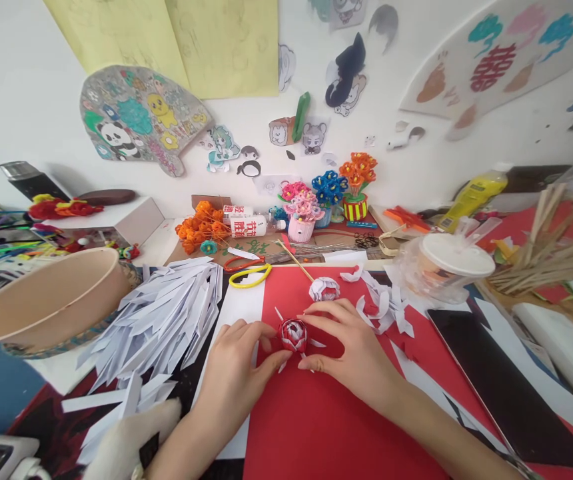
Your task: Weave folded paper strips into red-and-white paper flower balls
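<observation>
A small round paper flower (294, 335) with red and white folded petals sits over the red sheet (286, 427), a few thin white strips sticking out around it. My left hand (246, 357) pinches its left side, thumb low and index finger high. From the right, my right hand (354, 350) curves around it, fingertips at its upper edge and thumb at its lower edge. Just beyond lies a white paper flower (324, 289) on a thin wooden stick. Curled white paper petals (384, 303) are scattered to its right.
Folded white paper strips (166, 320) pile up on the left, beside a large beige bowl (51, 293). Scissors with yellow handles (250, 275) lie ahead. A lidded cup (454, 257) and a black tablet-like slab (506, 393) are on the right. Potted craft flowers (330, 187) stand behind.
</observation>
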